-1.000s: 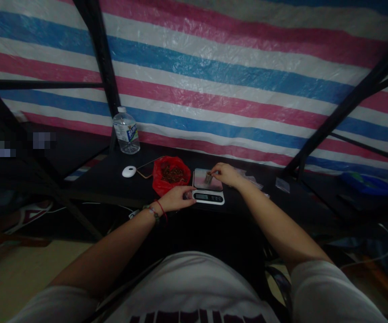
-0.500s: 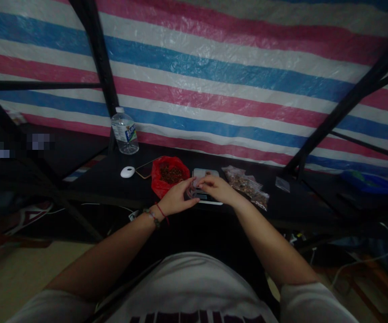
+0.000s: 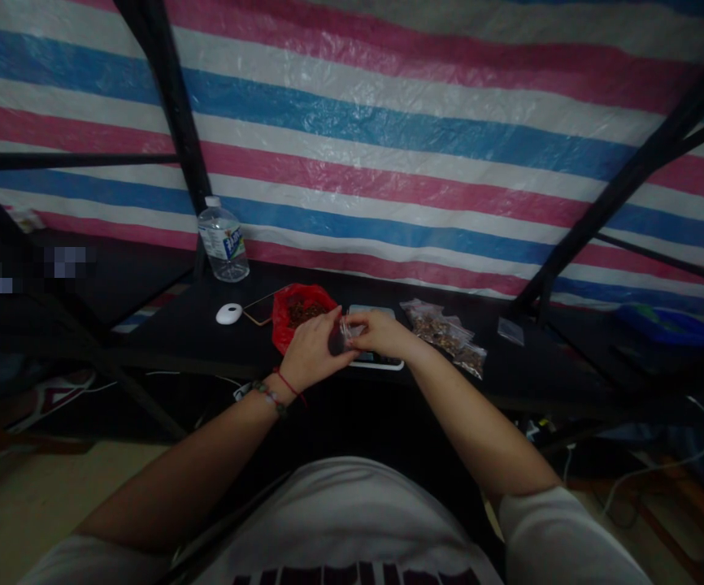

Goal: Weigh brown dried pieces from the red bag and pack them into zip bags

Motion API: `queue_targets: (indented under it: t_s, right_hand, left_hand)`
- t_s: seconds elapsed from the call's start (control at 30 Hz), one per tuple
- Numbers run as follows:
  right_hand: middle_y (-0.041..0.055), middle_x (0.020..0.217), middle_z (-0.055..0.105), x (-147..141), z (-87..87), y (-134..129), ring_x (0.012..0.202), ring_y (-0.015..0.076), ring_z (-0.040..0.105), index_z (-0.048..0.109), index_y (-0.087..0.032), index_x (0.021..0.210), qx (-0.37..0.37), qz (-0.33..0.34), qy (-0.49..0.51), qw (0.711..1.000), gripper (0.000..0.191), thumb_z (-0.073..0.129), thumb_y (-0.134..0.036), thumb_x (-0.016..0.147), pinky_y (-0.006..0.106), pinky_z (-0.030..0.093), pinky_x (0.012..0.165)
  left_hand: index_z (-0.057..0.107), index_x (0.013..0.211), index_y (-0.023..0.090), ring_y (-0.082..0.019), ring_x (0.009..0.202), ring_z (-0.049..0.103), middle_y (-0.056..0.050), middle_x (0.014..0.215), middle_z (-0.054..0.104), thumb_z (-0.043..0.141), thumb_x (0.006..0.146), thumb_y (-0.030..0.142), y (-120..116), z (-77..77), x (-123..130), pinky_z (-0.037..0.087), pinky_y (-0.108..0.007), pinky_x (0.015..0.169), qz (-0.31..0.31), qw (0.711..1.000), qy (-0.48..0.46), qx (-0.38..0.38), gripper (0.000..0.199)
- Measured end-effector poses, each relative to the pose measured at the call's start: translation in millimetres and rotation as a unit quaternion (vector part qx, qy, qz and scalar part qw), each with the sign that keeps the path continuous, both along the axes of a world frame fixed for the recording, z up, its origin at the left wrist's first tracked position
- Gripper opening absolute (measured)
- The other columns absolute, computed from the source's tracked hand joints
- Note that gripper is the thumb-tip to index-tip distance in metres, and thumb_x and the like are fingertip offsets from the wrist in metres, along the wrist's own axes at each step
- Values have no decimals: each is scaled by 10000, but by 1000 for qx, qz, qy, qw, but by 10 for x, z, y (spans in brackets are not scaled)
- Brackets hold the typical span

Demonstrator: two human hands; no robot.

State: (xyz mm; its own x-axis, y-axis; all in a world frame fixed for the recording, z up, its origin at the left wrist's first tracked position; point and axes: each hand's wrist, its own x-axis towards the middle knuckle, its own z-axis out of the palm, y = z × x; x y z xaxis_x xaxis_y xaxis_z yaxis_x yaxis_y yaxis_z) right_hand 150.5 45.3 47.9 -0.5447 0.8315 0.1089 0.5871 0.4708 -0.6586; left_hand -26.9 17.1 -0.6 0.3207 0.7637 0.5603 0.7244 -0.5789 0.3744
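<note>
My left hand [image 3: 316, 348] and my right hand [image 3: 379, 335] meet at a small clear plastic bag [image 3: 345, 328], each gripping a side of it. Under my right hand lies a white digital scale [image 3: 392, 363], largely covered. Just behind my left hand is a red plastic bag [image 3: 284, 318], its mouth open on small brown dried pieces. Several filled clear zip bags [image 3: 443, 331] overlap to the right of the scale. Further right, one flat zip bag [image 3: 511, 331] lies on the black table [image 3: 254, 345].
A clear bottle [image 3: 223, 241] stands at the back left, near a white oval device [image 3: 228, 314] and a phone-like flat object [image 3: 260, 309]. Black metal posts [image 3: 178, 106] rise before a striped sheet. A blue item [image 3: 669, 325] is at far right.
Both hands have shifted slightly left, away from over the scale. The clear bag between them is now lifted more upright, and my left hand covers more of the red bag's front.
</note>
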Motion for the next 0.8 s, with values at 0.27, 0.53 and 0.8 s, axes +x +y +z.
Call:
queue_targets:
  t_s: [0.27, 0.53, 0.8]
  right_hand:
    - [-14, 707, 624, 71, 72, 134, 609, 94, 521, 705, -150, 1019, -83, 15, 103, 991, 356, 667, -171, 666, 195, 394, 572]
    - [-48, 629, 518, 228, 61, 134, 518, 68, 428, 640, -131, 1150, -116, -11, 230, 966, 497, 671, -190, 657, 182, 313, 479]
    - [-17, 657, 533, 238, 12, 55, 531, 81, 437, 695, -126, 1036, -24, -19, 191, 981, 312, 553, -278, 803, 203, 356, 500]
  left_hand:
    - [485, 1311, 133, -283, 1069, 589, -131, 1187, 618, 621, 717, 197, 211, 7, -225, 437, -423, 972, -27, 998, 49, 7, 613]
    - [450, 1330, 171, -265, 1120, 581, -135, 1290, 556, 600, 682, 141, 330, 2, -337, 452, -445, 980, -142, 950, -232, -156, 665]
    - [615, 785, 144, -136, 667, 626, -19, 707, 649, 755, 678, 386, 303, -20, -207, 529, -325, 761, -110, 791, -515, -312, 299]
